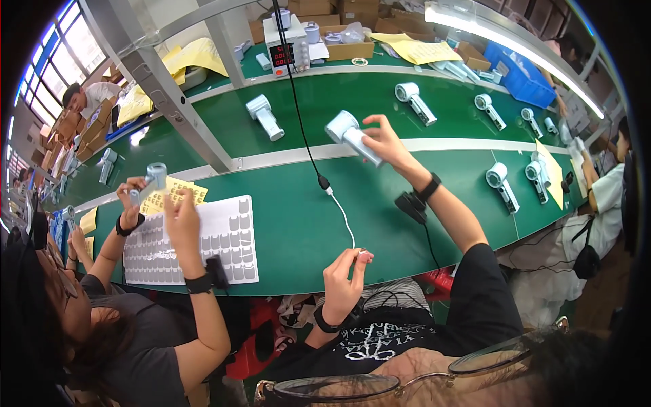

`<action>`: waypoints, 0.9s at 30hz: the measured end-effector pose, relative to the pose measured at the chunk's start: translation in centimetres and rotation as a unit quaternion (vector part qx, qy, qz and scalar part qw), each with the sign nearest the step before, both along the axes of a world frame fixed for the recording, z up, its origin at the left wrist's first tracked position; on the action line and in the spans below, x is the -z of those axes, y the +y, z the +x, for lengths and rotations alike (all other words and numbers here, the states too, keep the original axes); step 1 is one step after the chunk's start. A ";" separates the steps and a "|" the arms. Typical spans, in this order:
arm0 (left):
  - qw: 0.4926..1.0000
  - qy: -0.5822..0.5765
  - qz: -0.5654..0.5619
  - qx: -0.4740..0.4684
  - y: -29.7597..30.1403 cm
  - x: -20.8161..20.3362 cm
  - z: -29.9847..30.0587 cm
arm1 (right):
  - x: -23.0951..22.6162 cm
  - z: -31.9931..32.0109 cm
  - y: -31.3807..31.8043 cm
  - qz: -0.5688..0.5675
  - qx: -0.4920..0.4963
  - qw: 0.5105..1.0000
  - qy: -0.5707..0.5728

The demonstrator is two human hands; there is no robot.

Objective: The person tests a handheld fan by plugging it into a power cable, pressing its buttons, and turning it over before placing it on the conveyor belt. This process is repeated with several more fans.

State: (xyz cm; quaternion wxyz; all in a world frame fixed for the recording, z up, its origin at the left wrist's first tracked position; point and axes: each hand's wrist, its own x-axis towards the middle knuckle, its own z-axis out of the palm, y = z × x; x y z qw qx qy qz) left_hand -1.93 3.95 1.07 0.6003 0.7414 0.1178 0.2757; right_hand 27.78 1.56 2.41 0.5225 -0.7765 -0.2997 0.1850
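Over the far green strip, my right hand (388, 146) grips a light-blue handheld fan (346, 129) by its handle, with the round head toward the upper left. My left hand (342, 285) is close to my body at the table's front edge. Its fingertips pinch the end of a white cable (344, 216), where a small pinkish piece shows. That cable runs up to a black connector (324, 183) on a black cord hanging from above. Other fans lie nearby: one (264, 117) left of the held fan, another (415, 103) to its right.
A metal post (180, 112) and rail stand at the left. To my left a co-worker's hands (182, 220) handle another fan above a white sheet of grey stickers (234, 254). More fans (502, 186) lie at the right. A power supply (283, 47) and blue bin (519, 74) stand behind.
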 end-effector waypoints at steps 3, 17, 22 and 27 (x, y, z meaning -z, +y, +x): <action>0.999 -0.027 -0.023 -0.006 -0.4 0.1 0.1 | -1.9 -5.8 -3.5 0.141 -0.068 0.962 0.223; 0.942 -0.122 -0.297 0.098 0.2 2.7 0.4 | 0.4 -17.8 -10.0 0.163 -0.199 0.951 0.172; 0.977 -0.049 -0.176 0.113 0.1 0.6 0.6 | -0.1 -17.4 -11.4 0.121 -0.226 0.910 0.327; 0.983 -0.109 0.103 -0.104 -1.7 -0.9 1.4 | 0.8 -18.6 -10.3 0.277 -0.138 0.840 0.447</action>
